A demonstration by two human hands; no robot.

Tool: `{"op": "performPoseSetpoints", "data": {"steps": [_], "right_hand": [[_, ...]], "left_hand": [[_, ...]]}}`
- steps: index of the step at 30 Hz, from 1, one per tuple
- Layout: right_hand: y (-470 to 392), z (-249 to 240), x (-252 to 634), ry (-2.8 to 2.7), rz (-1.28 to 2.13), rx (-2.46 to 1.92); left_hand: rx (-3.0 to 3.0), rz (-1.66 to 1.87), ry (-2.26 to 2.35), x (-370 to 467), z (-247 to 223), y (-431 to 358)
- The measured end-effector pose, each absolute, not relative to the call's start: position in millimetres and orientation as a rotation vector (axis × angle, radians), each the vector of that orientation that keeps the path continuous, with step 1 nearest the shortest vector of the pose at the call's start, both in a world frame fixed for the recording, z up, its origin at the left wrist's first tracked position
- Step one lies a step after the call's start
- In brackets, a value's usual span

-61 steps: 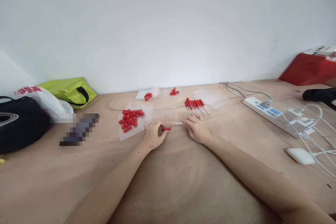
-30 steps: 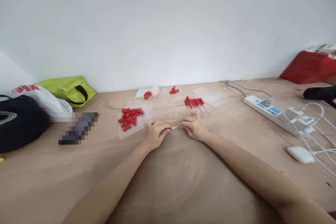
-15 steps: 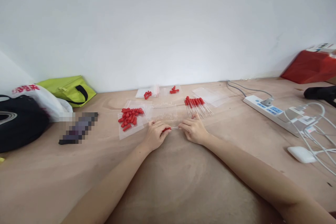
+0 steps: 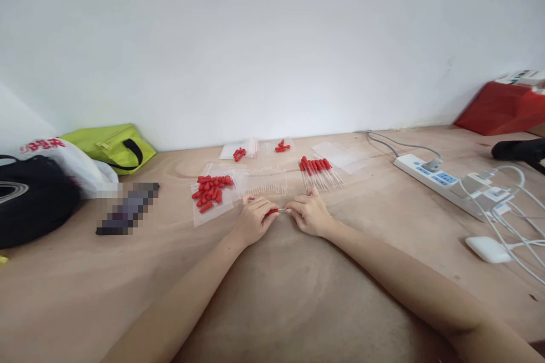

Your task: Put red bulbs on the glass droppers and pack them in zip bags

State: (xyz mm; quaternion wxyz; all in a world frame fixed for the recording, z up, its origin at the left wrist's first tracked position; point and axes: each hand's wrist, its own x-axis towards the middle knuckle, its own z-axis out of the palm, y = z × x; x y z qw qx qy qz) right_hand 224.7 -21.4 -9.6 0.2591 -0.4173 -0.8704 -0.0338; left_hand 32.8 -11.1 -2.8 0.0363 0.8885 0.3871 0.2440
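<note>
- left hand point(image 4: 255, 220): fingertips narrowed on a red bulb point(image 4: 271, 212).
- right hand point(image 4: 310, 214): fingers pinching a thin tube point(image 4: 283, 210), its end at the bulb; how deep, i can't tell.
- looks like the fitting step, calling for a straight, gentle push.
- just beyond: tube row point(image 4: 264, 188), bulb pile point(image 4: 213, 187) left, capped tubes point(image 4: 315, 167) right.
- elbow room on the near table point(image 4: 293, 289); wall point(image 4: 272, 57) bounds the far edge.

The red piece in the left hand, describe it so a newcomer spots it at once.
On the wooden table, go to the left hand near mid-view. The red piece pokes from its grip, a thin clear tube between it and the right hand. Unlike the red pieces beyond, it is held.
</note>
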Motion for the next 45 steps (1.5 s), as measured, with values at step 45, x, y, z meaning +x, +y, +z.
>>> {"op": "performPoseSetpoints", "data": {"steps": [45], "right_hand": [[45.5,10.0,190.4,-1.792,0.154,-2.195]], "left_hand": [[2.430,0.855,2.013,-0.1,4.8,11.8]]}}
